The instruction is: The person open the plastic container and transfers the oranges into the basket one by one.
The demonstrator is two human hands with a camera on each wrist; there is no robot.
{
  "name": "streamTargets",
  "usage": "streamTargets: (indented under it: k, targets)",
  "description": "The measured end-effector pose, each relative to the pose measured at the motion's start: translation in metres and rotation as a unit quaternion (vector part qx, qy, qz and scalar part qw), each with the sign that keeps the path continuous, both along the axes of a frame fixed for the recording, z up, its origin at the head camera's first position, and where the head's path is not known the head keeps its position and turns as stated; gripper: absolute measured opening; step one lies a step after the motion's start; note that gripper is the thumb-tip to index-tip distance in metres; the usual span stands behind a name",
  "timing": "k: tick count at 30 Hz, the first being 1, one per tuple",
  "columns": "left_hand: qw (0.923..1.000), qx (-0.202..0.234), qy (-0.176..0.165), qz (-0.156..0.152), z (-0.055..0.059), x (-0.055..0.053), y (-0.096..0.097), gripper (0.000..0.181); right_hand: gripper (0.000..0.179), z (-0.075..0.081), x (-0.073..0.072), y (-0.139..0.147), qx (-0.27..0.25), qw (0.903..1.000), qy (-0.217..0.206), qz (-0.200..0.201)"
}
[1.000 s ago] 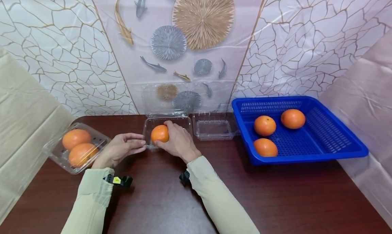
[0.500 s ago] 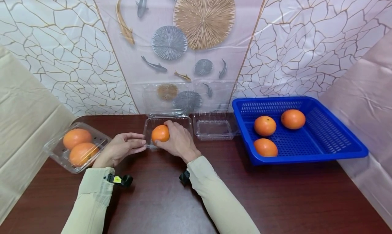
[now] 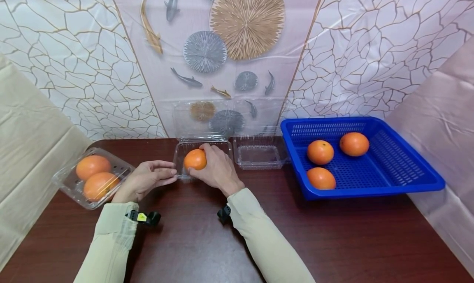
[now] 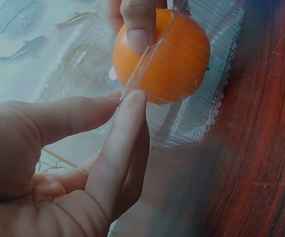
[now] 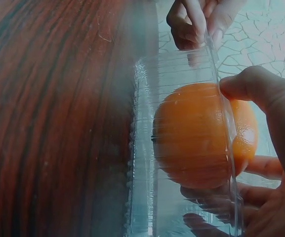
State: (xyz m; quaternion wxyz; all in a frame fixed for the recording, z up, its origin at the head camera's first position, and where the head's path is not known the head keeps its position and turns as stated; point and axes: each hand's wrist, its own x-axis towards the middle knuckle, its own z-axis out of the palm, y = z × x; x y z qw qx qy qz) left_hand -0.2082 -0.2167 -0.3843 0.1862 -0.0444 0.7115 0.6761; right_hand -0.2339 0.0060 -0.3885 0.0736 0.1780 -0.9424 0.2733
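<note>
My right hand (image 3: 217, 168) holds an orange (image 3: 195, 159) inside a clear plastic clamshell box (image 3: 218, 145), whose lid (image 3: 181, 118) stands raised behind it. In the right wrist view the thumb is on one side of the orange (image 5: 196, 133) and the fingers lie around the other. At the box's left corner, my left hand (image 3: 149, 178) pinches the rim between thumb and fingers, as the left wrist view shows. Two more oranges (image 3: 101, 186) sit under the lid of another clear clamshell box (image 3: 79, 192), just left of that hand.
A third clear box (image 3: 257, 153) stands to the right of the middle one. Beyond it, a blue plastic basket (image 3: 385, 188) holds three oranges (image 3: 320, 152). Patterned sheeting (image 3: 333, 69) rises right behind the brown table (image 3: 185, 242).
The orange in my right hand has shifted very slightly to the right and away from me. My left hand keeps its hold on the rim.
</note>
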Motion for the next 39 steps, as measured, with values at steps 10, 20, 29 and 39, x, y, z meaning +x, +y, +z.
streamTargets:
  k: [10,20,29,39]
  targets:
    - [1.0000,-0.001,-0.002,0.000,-0.002,0.000,0.000,0.054,0.062,0.002,0.000,0.002,-0.012,0.9999,-0.001,0.000]
    - [1.0000,0.005,0.002,-0.002,-0.001,0.000,-0.001,0.054,0.063,0.008,0.001,0.005,-0.010,0.9997,0.020,-0.004]
    - [1.0000,0.003,-0.001,-0.003,0.000,0.001,0.000,0.055,0.065,0.013,-0.001,0.010,-0.025,0.9996,0.010,-0.007]
    - [0.9999,0.010,0.003,-0.005,0.000,0.001,0.000,0.055,0.067,0.020,0.000,0.018,-0.047,0.9987,0.016,-0.009]
